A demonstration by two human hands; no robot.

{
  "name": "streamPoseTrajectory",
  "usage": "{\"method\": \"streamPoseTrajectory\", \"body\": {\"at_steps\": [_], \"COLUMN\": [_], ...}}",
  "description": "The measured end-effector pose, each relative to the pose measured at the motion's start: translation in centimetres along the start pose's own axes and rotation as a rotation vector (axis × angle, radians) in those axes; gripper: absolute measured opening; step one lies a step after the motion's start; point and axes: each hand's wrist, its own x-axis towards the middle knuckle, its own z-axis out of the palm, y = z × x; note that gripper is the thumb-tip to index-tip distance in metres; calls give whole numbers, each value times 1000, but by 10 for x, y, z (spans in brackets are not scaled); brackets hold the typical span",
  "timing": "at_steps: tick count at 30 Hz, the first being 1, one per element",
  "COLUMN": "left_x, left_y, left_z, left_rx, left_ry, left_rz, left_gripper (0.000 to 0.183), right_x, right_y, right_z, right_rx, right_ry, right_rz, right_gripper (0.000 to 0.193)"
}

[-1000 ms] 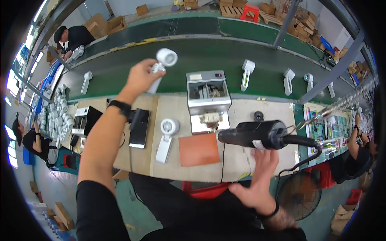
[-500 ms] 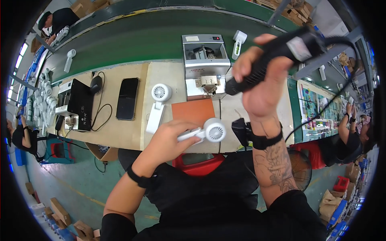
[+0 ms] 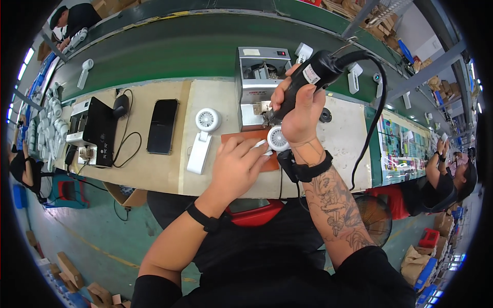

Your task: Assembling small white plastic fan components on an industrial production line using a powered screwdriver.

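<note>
My left hand is closed round the handle of a small white handheld fan, over an orange mat. The fan's round grille faces up. In my right hand is a black corded electric screwdriver, tilted with its lower end down and left. That end is by the front of a grey screw feeder, just above the fan head; its tip is hard to make out. A second white fan lies folded out left of the mat.
A black phone and a second, black-sided feeder lie to the left. Beyond the bench runs a green conveyor belt carrying several white fans. A small dark round part sits right of my right hand. Other people work at both sides.
My right hand has brought the screwdriver left and down, nearer the feeder and the fan. My left hand has moved the fan away from the table's front edge, onto the mat.
</note>
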Motion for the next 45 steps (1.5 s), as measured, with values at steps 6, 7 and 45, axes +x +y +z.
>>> {"method": "streamPoseTrajectory", "body": {"at_steps": [6, 7, 45], "left_x": [6, 7, 18], "left_y": [-1, -1, 8], "left_z": [-2, -1, 9], "left_rx": [-67, -75, 66], "left_ry": [-27, -39, -111], "left_rz": [9, 2, 118], "left_gripper": [33, 35, 32], "right_x": [-15, -13, -27], "right_y": [-10, -14, -17], "right_z": [-11, -11, -37], "right_rx": [135, 133, -35], "right_ry": [59, 57, -30], "right_rz": [-7, -3, 79], "right_gripper": [79, 79, 84]}}
